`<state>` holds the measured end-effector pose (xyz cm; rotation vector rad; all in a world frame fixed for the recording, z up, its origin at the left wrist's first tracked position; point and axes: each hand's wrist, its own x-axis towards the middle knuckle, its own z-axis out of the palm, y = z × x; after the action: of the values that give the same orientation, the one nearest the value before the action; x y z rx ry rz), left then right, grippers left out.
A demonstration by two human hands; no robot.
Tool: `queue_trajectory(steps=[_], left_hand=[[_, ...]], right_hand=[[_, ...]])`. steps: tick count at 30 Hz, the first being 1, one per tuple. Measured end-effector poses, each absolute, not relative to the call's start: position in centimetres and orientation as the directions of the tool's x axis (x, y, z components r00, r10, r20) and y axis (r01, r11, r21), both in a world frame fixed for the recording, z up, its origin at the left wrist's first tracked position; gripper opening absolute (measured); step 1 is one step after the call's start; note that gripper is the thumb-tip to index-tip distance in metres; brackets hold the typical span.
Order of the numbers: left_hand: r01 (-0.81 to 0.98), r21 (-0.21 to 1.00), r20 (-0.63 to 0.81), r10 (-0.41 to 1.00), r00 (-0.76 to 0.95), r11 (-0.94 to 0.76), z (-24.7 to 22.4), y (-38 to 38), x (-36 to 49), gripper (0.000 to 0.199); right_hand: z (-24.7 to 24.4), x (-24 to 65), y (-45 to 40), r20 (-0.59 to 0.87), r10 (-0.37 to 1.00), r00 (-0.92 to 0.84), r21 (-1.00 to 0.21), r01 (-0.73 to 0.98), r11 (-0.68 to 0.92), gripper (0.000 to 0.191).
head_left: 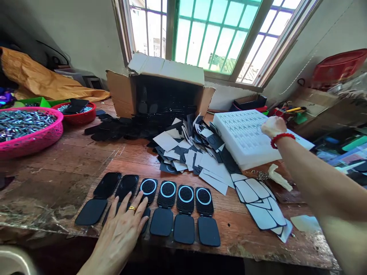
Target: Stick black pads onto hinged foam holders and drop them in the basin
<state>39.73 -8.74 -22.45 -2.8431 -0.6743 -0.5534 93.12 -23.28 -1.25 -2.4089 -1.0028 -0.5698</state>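
My left hand (126, 219) lies spread over a row of black hinged plates (161, 221), its fingers resting on those toward the left. Several upper plates carry a pale ring (168, 189); the two at the left end (107, 185) show no pale ring. A gold band (132, 208) is on one finger. My right hand (273, 126), with a red bead bracelet (282, 139) at the wrist, reaches to the far right part of a white foam tray (243, 152) with rows of slots. Its fingers are drawn together, and what they hold is too small to make out.
Loose black and white cards (183, 149) are heaped mid-table before an open cardboard box (120, 93). White black-edged sheets (258, 202) lie at the right. A pink basket of metal parts (31, 143) and a red basket (83, 117) stand left.
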Motion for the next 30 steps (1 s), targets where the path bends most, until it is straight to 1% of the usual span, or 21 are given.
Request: queue_trajectory(steps=[2,3,5,7,8,9,10,11,13,15,16,18,21,23,25,27,28,30], left_hand=[[0.473,-0.034,0.371,0.428,0.824,-0.881,-22.3,-9.0,39.7,0.038],[0.48,-0.015,0.358,0.444,0.821,-0.877,-22.0,-9.2,39.7,0.037],[0.502,0.029,0.336,0.481,0.81,-0.865,-21.0,-9.4,39.5,0.037],[0.531,0.081,0.328,0.525,0.785,-0.844,-20.1,-9.3,39.2,0.04],[0.552,0.107,0.33,0.554,0.765,-0.827,-19.7,-9.1,39.0,0.041],[0.577,0.13,0.332,0.584,0.741,-0.806,-19.4,-8.8,38.7,0.041],[0.603,0.148,0.335,0.613,0.715,-0.784,-19.3,-8.4,38.3,0.04],[0.627,0.162,0.337,0.639,0.691,-0.762,-19.2,-8.1,37.9,0.037],[0.655,0.171,0.337,0.668,0.663,-0.736,-19.4,-7.5,37.2,0.032],[0.659,0.164,0.332,0.671,0.663,-0.734,-19.6,-7.2,36.8,0.029],[0.658,0.16,0.322,0.669,0.669,-0.735,-19.7,-7.1,36.7,0.03],[0.661,0.151,0.287,0.672,0.683,-0.735,-19.4,-7.1,36.7,0.031],[0.672,0.144,0.226,0.685,0.692,-0.726,-18.6,-7.4,37.0,0.029],[0.685,0.146,0.203,0.7,0.685,-0.714,-18.0,-7.6,37.2,0.028],[0.694,0.153,0.191,0.71,0.677,-0.703,-17.7,-7.8,37.2,0.028],[0.694,0.153,0.19,0.71,0.678,-0.703,-17.6,-7.8,37.1,0.027],[0.691,0.15,0.194,0.707,0.68,-0.707,-17.6,-7.8,37.1,0.027],[0.685,0.142,0.206,0.698,0.686,-0.715,-17.7,-7.8,37.0,0.026]], right_hand=[[-1.0,90.4,-22.1,0.541,0.503,0.674,-0.284,0.709,-0.645,0.019],[-1.3,88.6,-21.4,0.524,0.51,0.681,-0.302,0.709,-0.637,0.015],[-2.5,84.4,-19.6,0.452,0.609,0.652,-0.344,0.757,-0.555,0.008],[-4.7,79.4,-17.8,0.333,0.741,0.584,-0.427,0.794,-0.433,0.005],[-5.9,76.8,-17.0,0.267,0.804,0.53,-0.49,0.794,-0.361,0.006],[-7.2,74.2,-16.2,0.157,0.882,0.445,-0.625,0.736,-0.26,0.007],[-8.4,71.7,-15.5,0.067,0.928,0.366,-0.747,0.635,-0.197,0.01],[-9.5,69.4,-14.8,0.006,0.955,0.297,-0.828,0.537,-0.162,0.013],[-11.3,65.5,-13.5,-0.078,0.98,0.183,-0.919,0.367,-0.142,0.017],[-12.6,62.8,-12.0,-0.131,0.982,0.14,-0.95,0.264,-0.164,0.018],[-13.2,61.9,-11.3,-0.14,0.981,0.133,-0.955,0.244,-0.17,0.018],[-14.0,60.9,-9.8,-0.123,0.984,0.131,-0.955,0.255,-0.153,0.018],[-15.2,60.2,-8.1,-0.042,0.991,0.128,-0.933,0.349,-0.085,0.017],[-15.8,59.8,-7.3,0.037,0.992,0.124,-0.891,0.454,-0.023,0.015],[-16.3,59.2,-6.9,0.14,0.984,0.108,-0.81,0.585,0.051,0.012],[-16.6,58.4,-6.8,0.237,0.97,0.05,-0.689,0.713,0.131,0.012],[-16.7,57.9,-6.9,0.268,0.963,0.002,-0.619,0.767,0.171,0.014],[-16.8,56.9,-7.3,0.283,0.953,-0.113,-0.48,0.843,0.243,0.019]])
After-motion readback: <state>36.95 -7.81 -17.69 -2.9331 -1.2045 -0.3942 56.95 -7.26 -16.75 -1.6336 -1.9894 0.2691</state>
